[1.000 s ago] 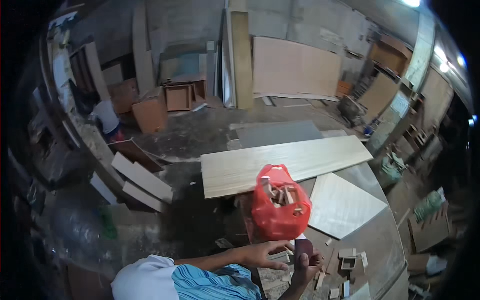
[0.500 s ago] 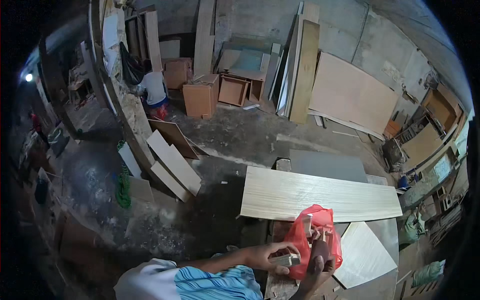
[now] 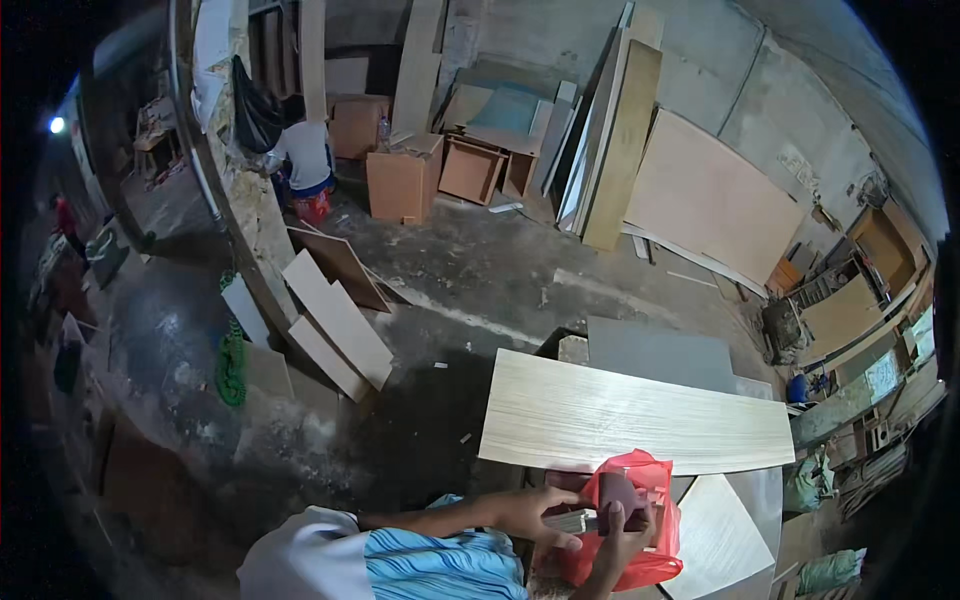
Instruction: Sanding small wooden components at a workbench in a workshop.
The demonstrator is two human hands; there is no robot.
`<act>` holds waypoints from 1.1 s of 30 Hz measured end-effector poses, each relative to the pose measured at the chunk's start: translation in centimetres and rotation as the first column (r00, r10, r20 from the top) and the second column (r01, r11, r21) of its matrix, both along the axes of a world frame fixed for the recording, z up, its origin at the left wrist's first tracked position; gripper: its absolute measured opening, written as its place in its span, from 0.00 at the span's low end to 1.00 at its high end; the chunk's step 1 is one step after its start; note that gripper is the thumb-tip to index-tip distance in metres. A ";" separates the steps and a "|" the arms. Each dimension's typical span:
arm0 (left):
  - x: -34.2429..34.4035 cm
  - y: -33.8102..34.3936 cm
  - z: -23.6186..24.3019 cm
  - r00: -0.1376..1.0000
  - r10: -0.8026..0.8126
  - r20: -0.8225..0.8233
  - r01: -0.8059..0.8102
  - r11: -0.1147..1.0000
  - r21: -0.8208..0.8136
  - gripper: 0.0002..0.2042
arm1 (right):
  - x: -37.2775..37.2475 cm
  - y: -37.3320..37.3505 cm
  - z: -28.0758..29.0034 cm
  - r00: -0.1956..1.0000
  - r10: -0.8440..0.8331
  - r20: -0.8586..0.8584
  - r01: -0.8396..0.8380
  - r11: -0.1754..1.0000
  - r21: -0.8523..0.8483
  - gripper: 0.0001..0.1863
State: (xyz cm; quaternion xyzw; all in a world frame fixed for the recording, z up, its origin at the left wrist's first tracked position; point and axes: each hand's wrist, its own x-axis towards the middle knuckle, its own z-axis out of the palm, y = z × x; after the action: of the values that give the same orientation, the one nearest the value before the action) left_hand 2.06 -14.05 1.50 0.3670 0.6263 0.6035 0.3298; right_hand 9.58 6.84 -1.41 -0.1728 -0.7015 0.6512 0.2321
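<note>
In my left hand [image 3: 532, 514] is a small wooden block [image 3: 570, 522], pinched between thumb and fingers, its pale layered edge showing. Close beside it, my right hand [image 3: 626, 535] is closed on a curved, reddish-brown piece of sandpaper [image 3: 618, 490], the thumb pressed against its lower part. The sandpaper is at the block's right end; whether they touch, I cannot tell. Under and behind both hands sits an open red plastic bag [image 3: 648, 572]. Small wooden pieces show inside it, mostly hidden by my right hand and the sandpaper.
A long light wood-grain board [image 3: 640, 410] lies beyond the bag, and a smaller pale panel [image 3: 718, 540] to its right. A grey sheet [image 3: 660, 352] is farther back. Boards [image 3: 340, 335] lean at left. Someone in a white top [image 3: 305, 160] crouches near brown cabinets [image 3: 402, 185].
My right hand has lifted the sandpaper up and left, from over the bag to the block's end. The left hand still holds the block. The whole view has shifted slightly.
</note>
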 end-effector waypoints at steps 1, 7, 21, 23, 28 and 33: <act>-0.5 0.3 0.4 1.000 -0.030 -0.009 0.029 0.999 -0.038 0.41 | -0.1 0.5 -0.2 0.998 -0.063 0.012 0.062 0.997 0.052 0.31; -2.5 2.0 -0.1 0.981 -0.193 -0.009 0.193 0.981 -0.009 0.39 | 2.5 0.3 0.3 0.973 -0.114 -0.201 0.140 0.983 0.116 0.12; -3.8 9.3 -0.5 0.820 -0.560 0.121 0.541 0.826 0.162 0.41 | 8.0 -0.5 5.9 0.770 -0.633 0.078 0.621 0.772 0.137 0.11; -3.1 9.7 -1.0 0.798 -0.593 0.106 0.568 0.799 0.196 0.41 | 8.6 -1.5 6.1 0.785 -0.619 -0.007 0.617 0.783 -0.076 0.12; -1.9 9.0 -1.5 0.809 -0.578 0.105 0.568 0.815 0.112 0.43 | 9.6 -1.0 5.3 0.716 -0.650 0.255 0.578 0.756 0.306 0.13; -2.0 7.8 -1.0 0.867 -0.498 -0.024 0.499 0.864 0.065 0.44 | 8.8 -2.6 6.1 0.884 -0.459 0.087 0.462 0.887 -0.014 0.13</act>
State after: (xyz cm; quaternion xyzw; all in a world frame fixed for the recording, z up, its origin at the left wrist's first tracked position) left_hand 0.04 -6.22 0.55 0.5293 0.4904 0.5179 0.4596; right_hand 18.41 4.23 4.71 -0.3645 -0.6380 0.5820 0.3484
